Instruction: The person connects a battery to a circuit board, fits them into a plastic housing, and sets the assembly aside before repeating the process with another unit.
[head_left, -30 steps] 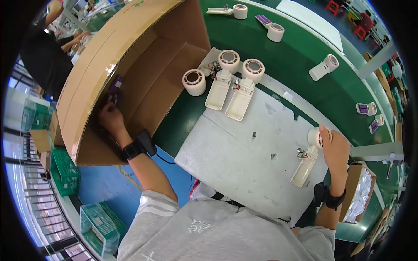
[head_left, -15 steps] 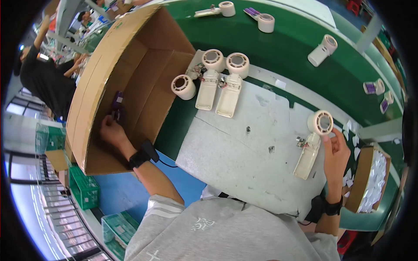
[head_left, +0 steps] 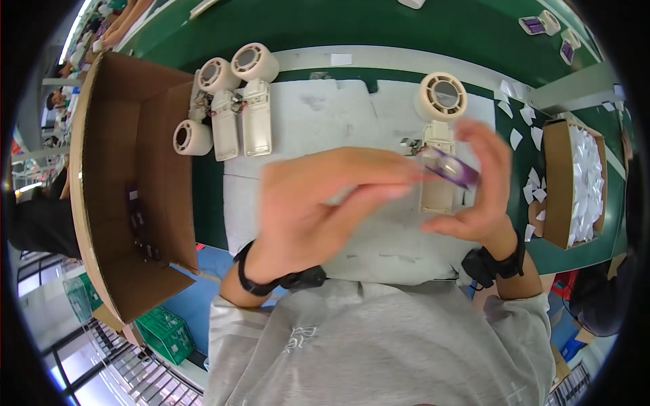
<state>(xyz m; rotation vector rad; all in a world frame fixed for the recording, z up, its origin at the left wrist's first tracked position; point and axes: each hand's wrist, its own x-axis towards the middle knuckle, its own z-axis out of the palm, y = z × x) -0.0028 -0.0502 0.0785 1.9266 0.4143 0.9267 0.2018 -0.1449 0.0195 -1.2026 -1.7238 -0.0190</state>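
Note:
My left hand (head_left: 332, 203), blurred by motion, reaches across the grey work mat (head_left: 318, 128) with thumb and fingers pinched on a small purple part (head_left: 464, 174); its exact kind is too smeared to tell. The part is over the opened handle of a cream handheld fan (head_left: 441, 98), whose round head points away from me. Small wired components (head_left: 412, 143) stick out at the left of the fan's neck. Around the purple part's right side, my right hand (head_left: 487, 196) is open, thumb and fingers spread.
At left, a large cardboard box (head_left: 162, 125) holds several purple parts (head_left: 139, 220). Two more opened fans (head_left: 257, 115) and a loose round fan head (head_left: 192, 138) lie beside it. At right stands a carton of silvery packets (head_left: 586, 183), with white paper scraps (head_left: 516, 139) nearby.
My left hand has come out of the cardboard box and moved right, bringing a purple part over the fan. My right hand has let go of the fan head and opened. The view has shifted.

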